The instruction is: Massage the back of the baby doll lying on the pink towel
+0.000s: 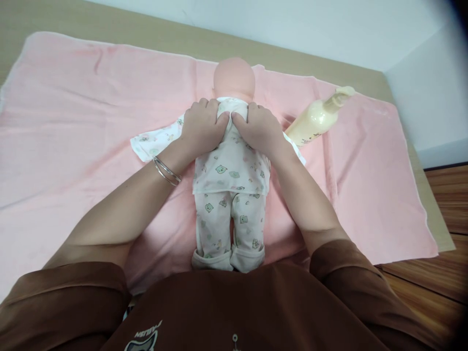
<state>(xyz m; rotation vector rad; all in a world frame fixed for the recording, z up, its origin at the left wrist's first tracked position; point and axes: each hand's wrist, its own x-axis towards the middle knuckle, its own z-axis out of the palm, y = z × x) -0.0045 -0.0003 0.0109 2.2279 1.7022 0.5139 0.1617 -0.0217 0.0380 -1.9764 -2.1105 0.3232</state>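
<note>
Both shoulders of a clothed baby doll (231, 163) covered: left hand (204, 126) on one, right hand (262, 130) on the other. Fingers draped close together, thumbs angled inward, probably for even, mirrored contact. Doll apparently prone on pink towel (91, 97), perhaps for padding. Pump bottle (315, 119) beyond right hand, likely placed for easy reach.

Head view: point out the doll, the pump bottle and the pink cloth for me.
Doll (231, 158): head view, on its clothed back.
Pump bottle (313, 120): head view, on the body below the pump.
Pink cloth (80, 112): head view, on a bare stretch.
</note>
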